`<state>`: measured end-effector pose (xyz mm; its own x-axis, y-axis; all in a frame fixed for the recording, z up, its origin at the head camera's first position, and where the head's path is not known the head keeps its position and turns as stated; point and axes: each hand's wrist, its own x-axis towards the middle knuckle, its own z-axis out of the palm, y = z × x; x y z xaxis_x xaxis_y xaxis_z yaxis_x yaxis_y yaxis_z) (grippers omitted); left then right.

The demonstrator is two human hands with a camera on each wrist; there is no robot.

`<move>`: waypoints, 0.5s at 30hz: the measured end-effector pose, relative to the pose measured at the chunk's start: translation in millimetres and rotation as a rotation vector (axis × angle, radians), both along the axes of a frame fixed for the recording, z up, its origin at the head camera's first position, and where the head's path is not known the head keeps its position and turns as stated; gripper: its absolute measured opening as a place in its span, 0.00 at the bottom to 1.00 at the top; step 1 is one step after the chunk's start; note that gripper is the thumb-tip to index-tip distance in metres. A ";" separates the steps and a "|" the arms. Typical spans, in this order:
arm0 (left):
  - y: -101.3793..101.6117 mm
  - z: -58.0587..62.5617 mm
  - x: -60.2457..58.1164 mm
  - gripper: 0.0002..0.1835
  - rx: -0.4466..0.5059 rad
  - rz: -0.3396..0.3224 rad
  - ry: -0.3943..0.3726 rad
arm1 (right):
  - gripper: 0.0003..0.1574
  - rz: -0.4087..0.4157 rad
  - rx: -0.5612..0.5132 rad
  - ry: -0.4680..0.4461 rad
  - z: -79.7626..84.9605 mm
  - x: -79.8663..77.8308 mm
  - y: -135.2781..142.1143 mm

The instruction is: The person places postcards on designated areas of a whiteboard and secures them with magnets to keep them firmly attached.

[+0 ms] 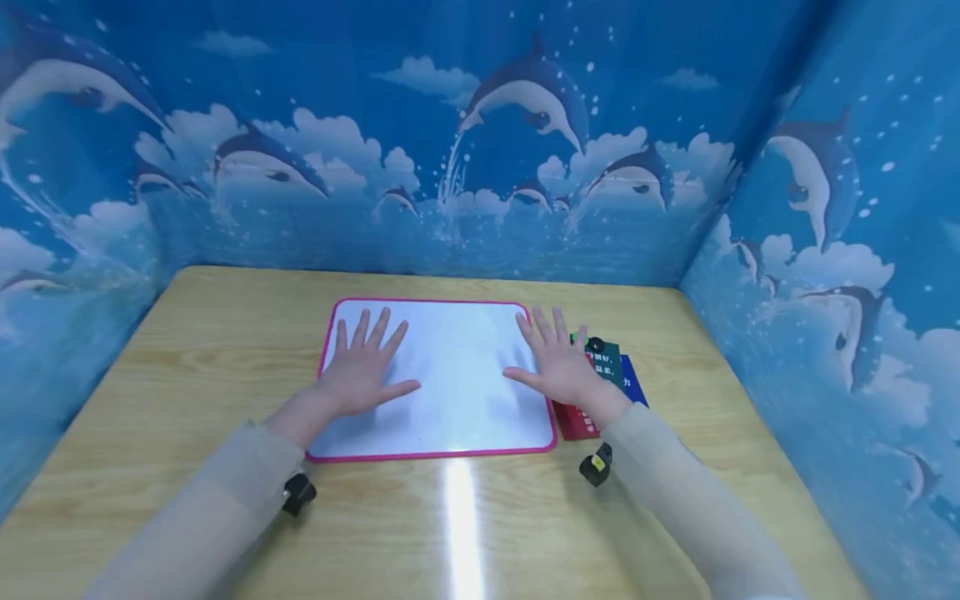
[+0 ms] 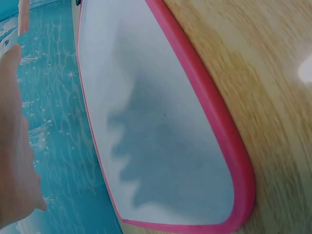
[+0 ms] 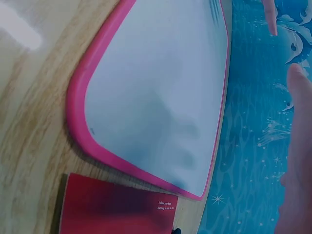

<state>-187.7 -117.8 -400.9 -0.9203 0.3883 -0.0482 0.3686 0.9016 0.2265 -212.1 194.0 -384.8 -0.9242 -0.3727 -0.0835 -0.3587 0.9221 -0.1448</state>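
A whiteboard (image 1: 457, 367) with a pink rim lies flat on the wooden table. My left hand (image 1: 362, 373) is held over its left part, fingers spread and straight, holding nothing. Over the board's right edge my right hand (image 1: 558, 364) spreads its fingers the same way, also holding nothing. In the left wrist view, a hand-shaped shadow falls on the whiteboard (image 2: 161, 146), and the hand (image 2: 17, 141) shows at the left edge. The right wrist view has the right hand (image 3: 297, 146) at its right edge, raised above the board (image 3: 156, 107).
Beside the board on the right lie a red booklet (image 1: 576, 423), a dark green one (image 1: 609, 367) and a blue one (image 1: 632, 382), partly hidden by the right hand. A small black round item (image 1: 596, 343) sits at their top. A dolphin-print curtain (image 1: 450, 233) encloses the table (image 1: 247, 333).
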 end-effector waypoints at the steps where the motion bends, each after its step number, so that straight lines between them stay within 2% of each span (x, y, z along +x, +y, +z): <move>1: 0.5 0.7 -0.4 0.50 0.001 -0.002 0.000 | 0.57 -0.002 0.002 0.003 0.7 -0.2 0.0; 15: 3.3 -1.3 -6.8 0.51 -0.003 -0.008 -0.003 | 0.59 -0.090 0.026 0.013 3.6 -1.7 25.0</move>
<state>-194.5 -114.6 -402.2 -0.9170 0.3954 -0.0527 0.3749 0.8994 0.2246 -213.8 219.0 -381.2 -0.9549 -0.2862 -0.0798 -0.2762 0.9540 -0.1164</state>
